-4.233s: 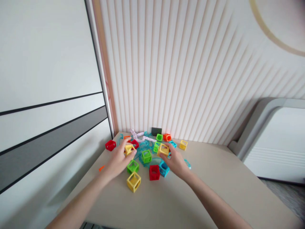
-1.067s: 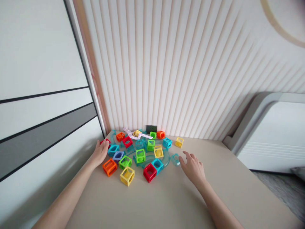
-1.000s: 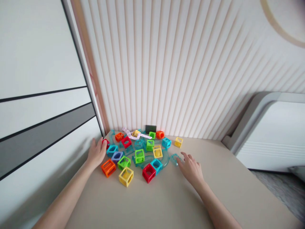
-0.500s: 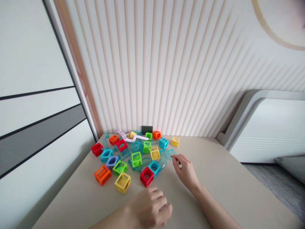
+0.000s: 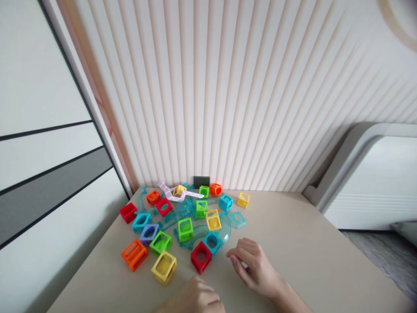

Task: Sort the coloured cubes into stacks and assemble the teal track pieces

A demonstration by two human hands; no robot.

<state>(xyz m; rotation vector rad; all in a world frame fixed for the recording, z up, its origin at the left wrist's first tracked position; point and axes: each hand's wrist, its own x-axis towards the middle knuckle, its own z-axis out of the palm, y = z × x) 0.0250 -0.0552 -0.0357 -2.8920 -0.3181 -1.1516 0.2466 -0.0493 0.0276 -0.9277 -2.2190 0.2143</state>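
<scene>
Count: 18 coloured cubes (image 5: 163, 268) (4 yellow, 4 green, 3 red, 3 orange, 3 turquoise, 1 purple). Front red cube (image 5: 201, 258): hollow, round-holed, at 12 o'clock from my left hand (image 5: 200, 298), 9 from my right hand (image 5: 253, 266). Right fingers curled together; left grip, I cannot tell. Beige table (image 5: 312, 261); ribbed wall (image 5: 208, 95) at 12.

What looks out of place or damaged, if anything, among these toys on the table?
The lilac zigzag strip at the back stands out: thin and bent, it lies askew among open-framed pieces like the front red block. Nothing looks spilled or visibly broken.
</scene>
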